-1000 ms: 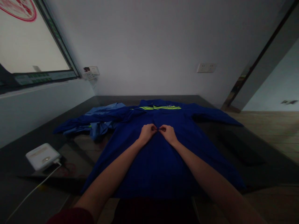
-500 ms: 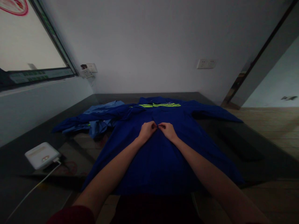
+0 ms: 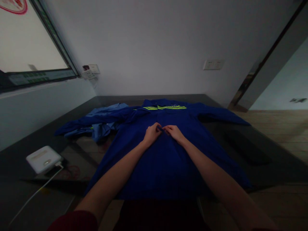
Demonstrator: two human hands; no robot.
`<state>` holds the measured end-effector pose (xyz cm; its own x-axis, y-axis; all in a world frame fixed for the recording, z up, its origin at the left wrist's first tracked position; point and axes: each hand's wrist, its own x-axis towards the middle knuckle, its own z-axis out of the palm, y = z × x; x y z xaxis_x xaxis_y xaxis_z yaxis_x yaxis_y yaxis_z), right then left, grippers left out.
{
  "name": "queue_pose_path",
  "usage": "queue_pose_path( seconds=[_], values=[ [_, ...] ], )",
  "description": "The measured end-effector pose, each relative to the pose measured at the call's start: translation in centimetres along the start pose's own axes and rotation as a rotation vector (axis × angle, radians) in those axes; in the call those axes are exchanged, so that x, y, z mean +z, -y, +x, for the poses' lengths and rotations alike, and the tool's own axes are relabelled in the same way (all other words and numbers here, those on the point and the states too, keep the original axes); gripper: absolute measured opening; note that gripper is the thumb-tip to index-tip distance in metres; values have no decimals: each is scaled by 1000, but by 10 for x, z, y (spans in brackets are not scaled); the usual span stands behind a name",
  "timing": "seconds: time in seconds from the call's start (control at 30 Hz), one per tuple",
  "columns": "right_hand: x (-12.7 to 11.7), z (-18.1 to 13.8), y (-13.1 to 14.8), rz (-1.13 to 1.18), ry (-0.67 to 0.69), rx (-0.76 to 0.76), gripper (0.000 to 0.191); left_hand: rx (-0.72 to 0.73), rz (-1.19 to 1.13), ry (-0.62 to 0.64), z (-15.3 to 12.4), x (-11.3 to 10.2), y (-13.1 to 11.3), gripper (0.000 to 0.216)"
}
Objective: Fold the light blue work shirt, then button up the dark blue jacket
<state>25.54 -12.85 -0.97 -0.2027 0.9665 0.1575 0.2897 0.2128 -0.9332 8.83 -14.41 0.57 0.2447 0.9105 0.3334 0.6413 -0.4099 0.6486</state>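
A dark blue work jacket (image 3: 166, 160) with yellow-green reflective stripes (image 3: 165, 107) lies flat on a dark table (image 3: 29, 192), collar towards the far wall. My left hand (image 3: 152, 133) and my right hand (image 3: 173, 132) meet at the jacket's front centre line. Both pinch the cloth at the closure, fingers curled, fingertips almost touching. What small part sits between the fingertips is too dim to make out. One sleeve (image 3: 223, 115) stretches out to the right.
A lighter blue garment (image 3: 103, 123) lies crumpled left of the jacket. A white box-shaped device (image 3: 43, 159) with a white cable (image 3: 36, 193) sits at the table's left. Wall sockets (image 3: 213, 64) are on the far wall. A wooden floor (image 3: 284, 128) lies to the right.
Both hands stay pinched together at the jacket's centre line and have shifted slightly farther up the front. The view has tilted a little.
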Motion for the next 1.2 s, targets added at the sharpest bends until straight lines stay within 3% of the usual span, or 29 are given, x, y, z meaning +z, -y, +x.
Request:
queue_pose_path(
  seconds=[0.2, 0.5, 1.0, 1.2],
  values=[
    [-4, 0, -3, -159, -88, -103, 9, 22, 52, 24, -1, -3, -6, 26],
    [-4, 1, 8, -242, -37, -223, 9, 97, 127, 70, 0, -10, -6, 26],
    [-4, 8, 0, -90, 1, -127, 14, 106, 306, 43, 2, -11, -6, 17],
    [-3, 6, 5, -182, -10, -183, 12, 110, 310, 53, 3, -13, -6, 14]
  ],
)
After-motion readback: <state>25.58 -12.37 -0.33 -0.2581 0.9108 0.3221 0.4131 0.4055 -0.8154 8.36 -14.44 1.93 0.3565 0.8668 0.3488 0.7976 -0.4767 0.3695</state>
